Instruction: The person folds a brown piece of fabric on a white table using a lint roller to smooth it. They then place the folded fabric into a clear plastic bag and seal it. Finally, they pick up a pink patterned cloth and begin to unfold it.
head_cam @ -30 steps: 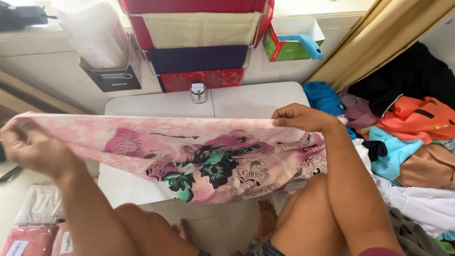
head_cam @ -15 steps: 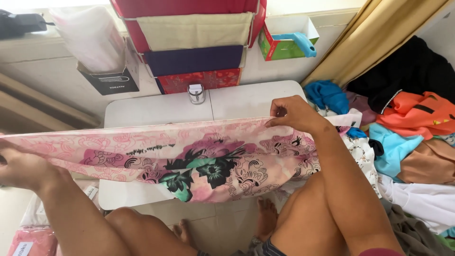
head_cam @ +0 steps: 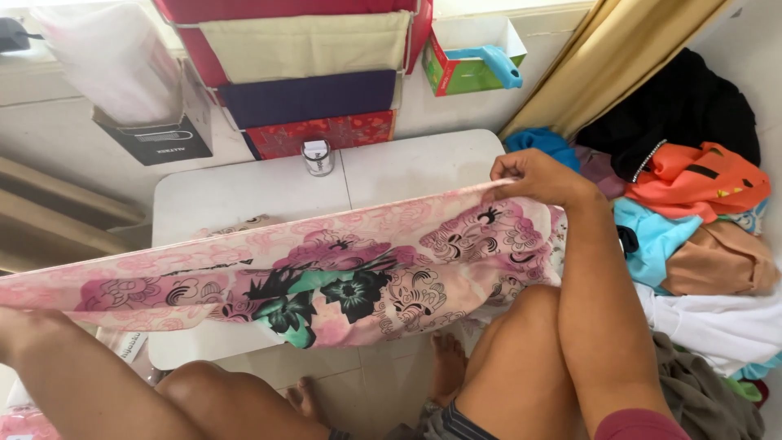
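Observation:
A pink floral cloth (head_cam: 326, 277) with black and green flowers is stretched wide above a low white table (head_cam: 383, 175). My right hand (head_cam: 533, 175) pinches its upper right corner over the table's right end. My left hand is at the far left edge, mostly out of frame; only the forearm (head_cam: 73, 371) shows under the cloth's left end, which runs off the picture. The cloth hangs down over the table's front edge and my knees.
A small jar (head_cam: 318, 156) stands at the table's back edge. Fabric bins (head_cam: 309, 98) stack against the wall behind it, with a dark paper bag (head_cam: 159, 134) to the left. A heap of clothes (head_cam: 692, 220) lies at the right beside a tan curtain (head_cam: 619, 57).
My left hand has pulled the cloth further left and down until it left the frame, stretching the cloth wider. My right hand stays at the table's right end.

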